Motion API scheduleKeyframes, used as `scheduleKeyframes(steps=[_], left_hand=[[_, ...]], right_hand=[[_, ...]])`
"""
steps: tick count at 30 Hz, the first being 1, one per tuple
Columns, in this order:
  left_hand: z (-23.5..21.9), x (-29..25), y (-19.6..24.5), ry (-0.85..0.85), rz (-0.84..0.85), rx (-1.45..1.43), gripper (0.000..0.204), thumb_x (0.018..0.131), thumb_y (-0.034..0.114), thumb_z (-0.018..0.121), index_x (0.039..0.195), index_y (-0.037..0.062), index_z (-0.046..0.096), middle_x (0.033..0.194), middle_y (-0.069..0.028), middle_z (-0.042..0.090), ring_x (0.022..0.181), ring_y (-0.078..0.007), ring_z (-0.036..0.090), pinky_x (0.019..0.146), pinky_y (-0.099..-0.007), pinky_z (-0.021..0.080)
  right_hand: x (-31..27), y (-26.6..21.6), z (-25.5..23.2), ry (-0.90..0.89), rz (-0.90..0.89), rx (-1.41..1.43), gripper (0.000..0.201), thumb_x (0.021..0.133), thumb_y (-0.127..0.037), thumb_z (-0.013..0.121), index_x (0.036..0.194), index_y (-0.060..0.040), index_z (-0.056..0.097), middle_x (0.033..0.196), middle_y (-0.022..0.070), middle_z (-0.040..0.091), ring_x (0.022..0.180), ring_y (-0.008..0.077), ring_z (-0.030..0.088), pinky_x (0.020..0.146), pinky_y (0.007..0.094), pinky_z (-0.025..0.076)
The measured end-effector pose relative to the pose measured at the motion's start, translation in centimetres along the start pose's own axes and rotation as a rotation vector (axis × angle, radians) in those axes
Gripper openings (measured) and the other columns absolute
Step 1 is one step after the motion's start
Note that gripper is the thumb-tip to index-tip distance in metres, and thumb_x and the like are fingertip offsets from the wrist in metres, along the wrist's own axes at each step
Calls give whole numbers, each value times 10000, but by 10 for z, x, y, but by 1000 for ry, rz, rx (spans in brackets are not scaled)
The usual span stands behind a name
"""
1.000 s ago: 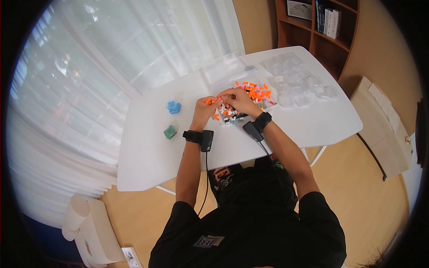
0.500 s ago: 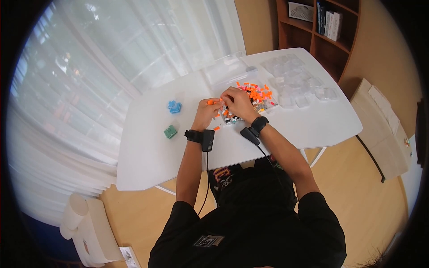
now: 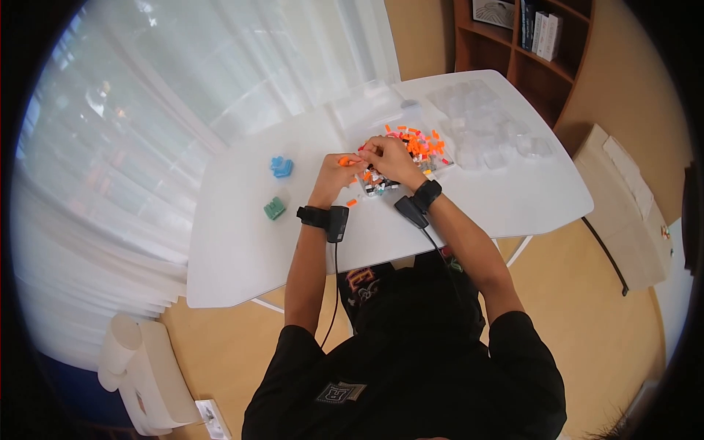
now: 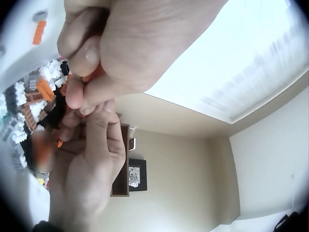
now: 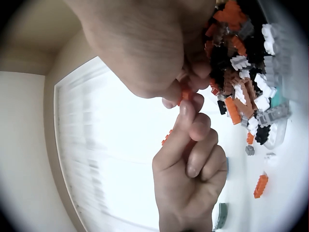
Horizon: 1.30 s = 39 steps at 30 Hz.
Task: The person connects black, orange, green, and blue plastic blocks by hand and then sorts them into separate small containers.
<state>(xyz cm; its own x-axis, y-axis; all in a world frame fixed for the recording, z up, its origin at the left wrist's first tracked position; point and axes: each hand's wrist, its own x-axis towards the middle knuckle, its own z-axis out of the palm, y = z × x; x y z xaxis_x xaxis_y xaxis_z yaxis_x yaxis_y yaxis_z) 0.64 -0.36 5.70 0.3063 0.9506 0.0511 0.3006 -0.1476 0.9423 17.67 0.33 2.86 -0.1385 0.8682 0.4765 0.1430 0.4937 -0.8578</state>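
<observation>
My left hand and right hand meet fingertip to fingertip over the near left side of the brick pile. Between them a small orange toy brick is pinched by the thumbs and fingers of both hands, mostly covered. The left hand also holds orange brickwork in its curled fingers; its shape is largely hidden. Under the right hand lies a heap of small bricks in orange, white, black, brown and grey, in a clear tray. One loose orange brick lies on the white table beside it.
A blue brick build and a green one stand to the left on the table. Several clear plastic boxes cover the far right. A clear lidded container lies behind the tray.
A loose orange brick has come to lie on the table in front of the left hand since the first frame. Both hands stay together, with small finger shifts; the head view tilts slightly.
</observation>
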Motion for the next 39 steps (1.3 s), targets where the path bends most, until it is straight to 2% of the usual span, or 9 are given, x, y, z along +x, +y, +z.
scheduleKeyframes(steps=[5, 12, 15, 17, 21, 23, 26, 32, 39], left_hand=[[0, 0, 2, -21, -15, -63, 172, 838, 171, 672, 849, 3, 707, 607, 21, 537, 487, -36, 368, 445, -209, 299], [0, 5, -5, 56, -8, -168, 230, 870, 211, 662, 876, -18, 692, 625, 22, 519, 498, -27, 355, 439, -201, 269], [-5, 9, -11, -4, -32, -267, 234, 889, 211, 640, 902, -18, 686, 632, 22, 485, 512, -26, 347, 445, -199, 264], [-9, 10, -14, -42, -55, -319, 237, 900, 210, 626, 918, -19, 683, 637, 21, 466, 517, -26, 339, 449, -198, 261], [-17, 12, -23, -151, 44, -327, 233, 922, 136, 561, 1047, -49, 631, 707, -3, 475, 512, -31, 320, 453, -191, 245], [-20, 17, -32, -216, 211, -281, 246, 923, 112, 561, 1084, -68, 609, 754, -21, 494, 502, -33, 317, 447, -179, 234], [-17, 14, -19, -181, -140, -722, 263, 915, 53, 522, 1135, -79, 577, 796, -33, 511, 518, -41, 340, 461, -181, 252], [-13, 12, -17, -203, -104, -546, 230, 896, 53, 523, 1093, -46, 589, 699, 6, 508, 505, -47, 366, 469, -205, 269], [-13, 15, -23, -167, -120, -487, 216, 949, 163, 539, 1000, -31, 618, 811, -39, 604, 501, -35, 352, 453, -184, 277]], right_hand=[[0, -2, 1, 41, 70, 51, 135, 824, -109, 671, 792, 19, 649, 676, 111, 639, 577, 151, 579, 556, 276, 455], [5, 3, -9, 445, -287, -287, 117, 783, -84, 674, 864, 1, 666, 833, 129, 642, 699, 213, 634, 658, 303, 507], [2, -5, -5, 168, -444, -173, 119, 777, -54, 663, 882, -1, 674, 856, 127, 642, 740, 244, 632, 692, 314, 508], [-1, -11, -3, -61, -67, -98, 139, 776, -33, 648, 908, -8, 683, 940, 122, 653, 844, 280, 628, 770, 337, 503], [2, -7, -11, 39, -38, -172, 147, 785, -29, 640, 923, -13, 688, 975, 112, 658, 874, 286, 627, 789, 339, 499], [6, 6, -13, 356, -361, -341, 158, 785, -35, 646, 936, -18, 690, 958, 98, 658, 825, 264, 634, 741, 310, 504], [3, -2, -12, 370, -425, -378, 169, 786, -46, 650, 948, -22, 689, 990, 93, 657, 832, 244, 636, 720, 292, 503], [-5, -16, 0, -76, -225, -187, 212, 770, -95, 699, 977, -48, 694, 877, 87, 611, 741, 223, 595, 676, 304, 488], [-3, -2, 2, -19, -244, -112, 230, 756, -99, 726, 975, -40, 690, 847, 90, 594, 698, 214, 586, 635, 304, 487]])
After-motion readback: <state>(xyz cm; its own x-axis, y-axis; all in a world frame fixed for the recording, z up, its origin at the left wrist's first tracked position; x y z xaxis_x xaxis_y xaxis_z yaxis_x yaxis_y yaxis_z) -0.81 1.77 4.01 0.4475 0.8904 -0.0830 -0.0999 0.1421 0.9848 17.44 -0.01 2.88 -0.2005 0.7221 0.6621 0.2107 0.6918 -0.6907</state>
